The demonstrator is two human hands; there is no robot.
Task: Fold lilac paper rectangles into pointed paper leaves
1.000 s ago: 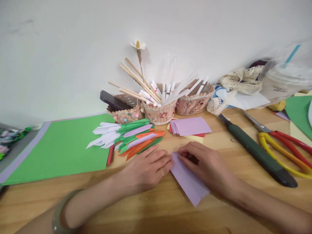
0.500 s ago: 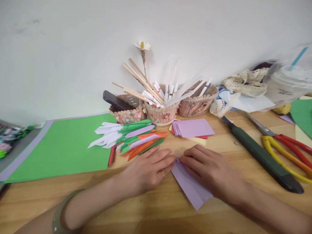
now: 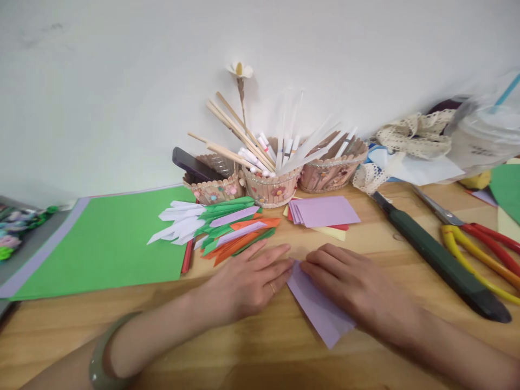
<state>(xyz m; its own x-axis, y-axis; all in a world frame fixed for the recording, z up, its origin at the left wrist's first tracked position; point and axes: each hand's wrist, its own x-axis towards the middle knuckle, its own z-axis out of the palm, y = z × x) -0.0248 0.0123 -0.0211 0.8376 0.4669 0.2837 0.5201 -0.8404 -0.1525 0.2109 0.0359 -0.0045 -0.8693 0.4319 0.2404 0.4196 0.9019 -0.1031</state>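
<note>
A sheet of purple paper (image 3: 319,309) lies slanted on the wooden table between my hands, with a crease across its lower part. My right hand (image 3: 351,281) covers its upper right side, its curled fingertips gripping the top edge. From the other side, my left hand (image 3: 252,281) holds the top left corner with its near fingers, while the outer fingers stretch away from the paper. Both thumbs are hidden. Just beyond my left hand is a pile of folded paper strips (image 3: 231,225) in white, green, purple and orange.
Purple cards (image 3: 329,211) lie stacked behind my right hand. A green-handled cutter (image 3: 439,254) and scissors (image 3: 450,222) lie at the right. Green sheets (image 3: 109,244) cover the left. Decorated baskets (image 3: 272,189) with sticks and pens stand against the wall, beside lace ribbon (image 3: 414,135).
The small raised bit of purple paper between my fingertips now appears flat. My hands stay almost in place, and the view has shifted slightly.
</note>
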